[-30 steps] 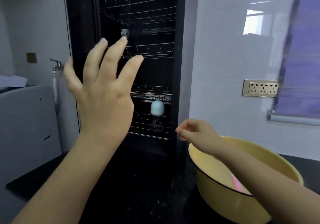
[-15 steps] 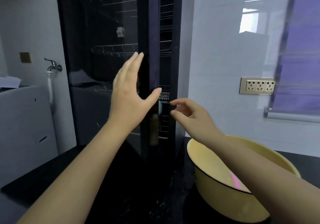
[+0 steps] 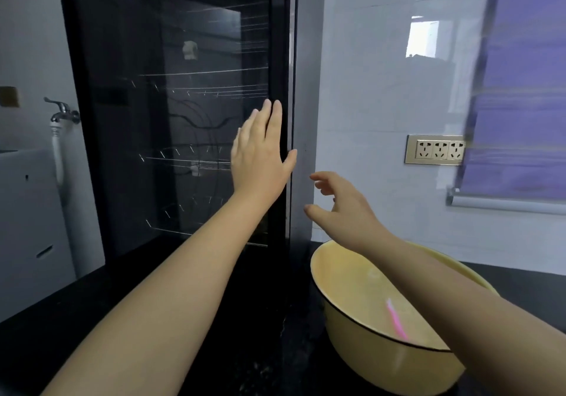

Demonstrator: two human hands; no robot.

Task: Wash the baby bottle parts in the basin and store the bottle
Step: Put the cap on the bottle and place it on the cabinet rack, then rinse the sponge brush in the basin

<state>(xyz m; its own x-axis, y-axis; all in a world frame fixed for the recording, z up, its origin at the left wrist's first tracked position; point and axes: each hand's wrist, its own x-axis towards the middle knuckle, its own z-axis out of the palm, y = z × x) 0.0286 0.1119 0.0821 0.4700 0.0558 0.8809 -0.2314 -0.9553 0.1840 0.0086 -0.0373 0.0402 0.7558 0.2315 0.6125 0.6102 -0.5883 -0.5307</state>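
A tall black cabinet with a dark glass door (image 3: 183, 120) stands on the counter; the door is shut against its frame. My left hand (image 3: 260, 153) presses flat on the door's right edge, fingers straight. My right hand (image 3: 340, 205) hovers just right of the cabinet, fingers loosely spread, holding nothing. Wire racks show dimly through the glass; the bottle inside is not visible. A yellow basin (image 3: 352, 331) sits at the lower right under my right forearm, with a pink stick-like item (image 3: 396, 319) inside.
A black countertop (image 3: 260, 349) carries the cabinet and basin. A tap (image 3: 62, 113) with a white hose juts from the wall at left above a white appliance (image 3: 27, 211). A wall socket strip (image 3: 436, 150) and a purple blind (image 3: 520, 89) are at right.
The cabinet door swung from open to shut, pushed by my left hand. The bottle on the rack is now hidden behind the glass. My right hand drew slightly right, away from the door.
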